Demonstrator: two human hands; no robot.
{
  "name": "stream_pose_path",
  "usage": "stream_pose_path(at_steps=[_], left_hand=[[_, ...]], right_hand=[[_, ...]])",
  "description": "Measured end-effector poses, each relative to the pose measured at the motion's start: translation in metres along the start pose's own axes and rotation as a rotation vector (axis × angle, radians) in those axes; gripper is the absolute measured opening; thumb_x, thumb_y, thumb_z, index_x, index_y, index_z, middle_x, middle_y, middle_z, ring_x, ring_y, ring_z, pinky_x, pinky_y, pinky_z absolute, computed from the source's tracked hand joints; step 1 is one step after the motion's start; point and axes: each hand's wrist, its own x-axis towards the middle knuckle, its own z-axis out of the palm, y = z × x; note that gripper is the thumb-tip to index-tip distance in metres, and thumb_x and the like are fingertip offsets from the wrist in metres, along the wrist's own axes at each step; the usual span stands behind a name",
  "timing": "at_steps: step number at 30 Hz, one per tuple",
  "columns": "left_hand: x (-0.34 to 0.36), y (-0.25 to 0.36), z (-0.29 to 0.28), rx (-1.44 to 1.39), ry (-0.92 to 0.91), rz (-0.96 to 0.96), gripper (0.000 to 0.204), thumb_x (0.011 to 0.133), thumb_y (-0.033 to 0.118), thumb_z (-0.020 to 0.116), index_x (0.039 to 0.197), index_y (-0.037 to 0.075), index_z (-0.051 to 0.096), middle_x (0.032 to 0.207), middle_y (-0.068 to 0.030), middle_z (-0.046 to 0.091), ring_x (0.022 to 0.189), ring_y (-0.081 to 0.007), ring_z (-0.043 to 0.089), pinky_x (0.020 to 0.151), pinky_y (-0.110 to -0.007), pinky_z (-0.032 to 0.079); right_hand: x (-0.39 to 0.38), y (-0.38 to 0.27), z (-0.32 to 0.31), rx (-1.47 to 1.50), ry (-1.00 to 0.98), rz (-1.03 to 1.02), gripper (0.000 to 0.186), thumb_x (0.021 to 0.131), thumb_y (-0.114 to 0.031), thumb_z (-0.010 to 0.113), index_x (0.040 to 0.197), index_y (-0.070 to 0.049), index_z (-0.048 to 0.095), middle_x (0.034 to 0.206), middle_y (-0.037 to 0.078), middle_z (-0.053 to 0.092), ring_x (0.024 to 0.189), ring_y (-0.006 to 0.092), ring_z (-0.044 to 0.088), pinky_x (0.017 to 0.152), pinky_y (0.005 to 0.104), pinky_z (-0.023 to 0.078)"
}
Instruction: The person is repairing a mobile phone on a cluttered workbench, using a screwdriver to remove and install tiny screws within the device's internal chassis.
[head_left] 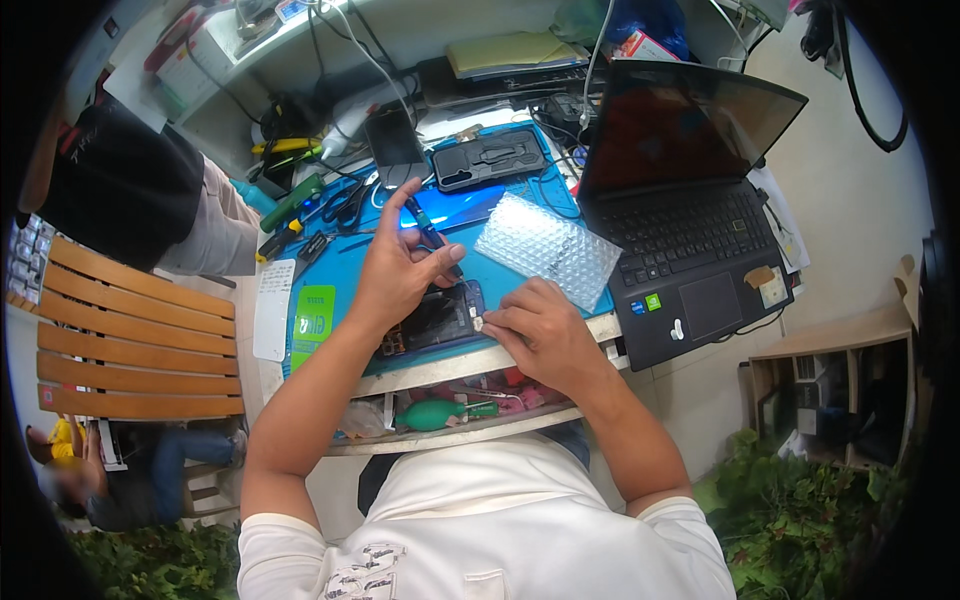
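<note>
My left hand (395,275) is closed round a slim dark screwdriver (424,222) with a teal band, its index finger raised along the handle. The screwdriver's tip points down at the upper edge of an opened phone (440,316), whose dark inside faces up on the blue work mat (385,362). At the phone's right edge my right hand (545,328) has its thumb and fingers pinched together, by a small pale part. What lies between those fingertips is too small to make out.
Bubble wrap (545,248) and a black laptop (690,220) lie to the right. Behind are a blue glossy panel (455,207), a black tool case (490,158) and a standing phone (394,135). An open drawer (470,385) holds a green air blower (430,414). A person (140,185) stands at left.
</note>
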Motion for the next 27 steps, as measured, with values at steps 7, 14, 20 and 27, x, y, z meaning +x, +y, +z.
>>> stream_pose_path(at_steps=[7, 14, 20, 27], left_hand=[[0.005, 0.0, 0.004, 0.055, -0.019, -0.038, 0.101, 0.1, 0.006, 0.091, 0.177, 0.01, 0.026, 0.098, -0.0125, 0.079, 0.079, -0.0182, 0.08, 0.066, -0.031, 0.065], [0.007, 0.0, 0.006, 0.111, -0.018, -0.052, 0.102, 0.098, 0.008, 0.093, 0.176, 0.01, 0.027, 0.095, -0.0127, 0.079, 0.079, -0.0178, 0.08, 0.065, -0.031, 0.064], [0.008, 0.0, 0.007, 0.129, -0.01, -0.068, 0.102, 0.098, 0.008, 0.094, 0.176, 0.01, 0.028, 0.095, -0.0128, 0.079, 0.079, -0.0177, 0.079, 0.066, -0.031, 0.065], [0.002, 0.005, 0.012, 0.155, 0.023, -0.035, 0.099, 0.098, 0.007, 0.093, 0.174, 0.01, 0.03, 0.096, -0.0125, 0.08, 0.08, -0.0177, 0.08, 0.067, -0.031, 0.065]], right_hand=[[-0.001, 0.001, 0.0, 0.002, -0.006, 0.007, 0.01, 0.095, -0.009, 0.087, 0.1, -0.002, 0.085, 0.097, 0.009, 0.074, 0.1, 0.0287, 0.068, 0.091, 0.0434, 0.053], [-0.002, 0.003, 0.0, 0.001, -0.009, -0.005, 0.01, 0.095, -0.01, 0.087, 0.101, -0.002, 0.085, 0.097, 0.009, 0.074, 0.099, 0.0287, 0.067, 0.091, 0.0433, 0.052], [-0.001, 0.002, -0.001, -0.003, -0.016, 0.0, 0.011, 0.095, -0.01, 0.087, 0.102, -0.002, 0.086, 0.098, 0.009, 0.075, 0.1, 0.0287, 0.068, 0.092, 0.0434, 0.053], [-0.002, 0.002, 0.0, -0.01, -0.015, 0.0, 0.012, 0.095, -0.01, 0.087, 0.102, -0.001, 0.086, 0.098, 0.01, 0.076, 0.101, 0.0291, 0.069, 0.093, 0.0438, 0.054]])
